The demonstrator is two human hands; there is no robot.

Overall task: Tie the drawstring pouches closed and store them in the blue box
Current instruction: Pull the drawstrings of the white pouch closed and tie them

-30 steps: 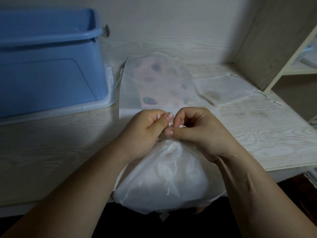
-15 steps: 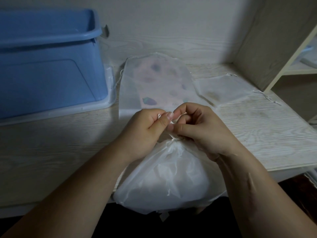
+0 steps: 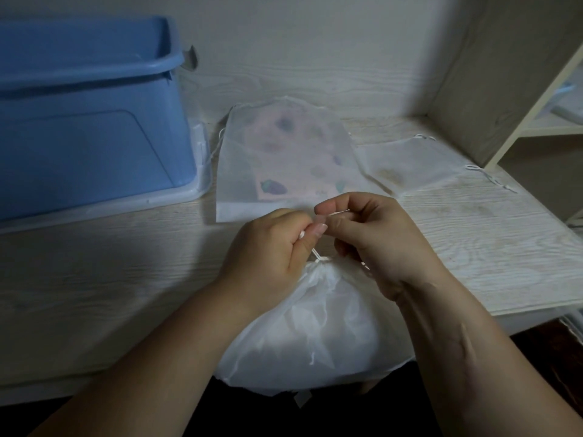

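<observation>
Left hand (image 3: 268, 247): pinching one cord (image 3: 316, 254) end between thumb and forefinger, likely keeping it taut for the knot.
Right hand (image 3: 378, 241): pinching the other end, fingertips meeting the left's.
Pouch (image 3: 315, 335): sitting right of the box (image 3: 88, 137), nearer the person, mouth bunching shut under both hands; the knot is probably unfinished.
Box: standing open, seemingly waiting for pouches.
Printed pouch (image 3: 284, 152): lying flat just right of the box.
Small pouch (image 3: 410, 165): lying farther right.
Surface: pale wood-grain desk (image 3: 94, 279) carrying everything.
Room: dim; shelf (image 3: 536, 127) standing far right of the box.
</observation>
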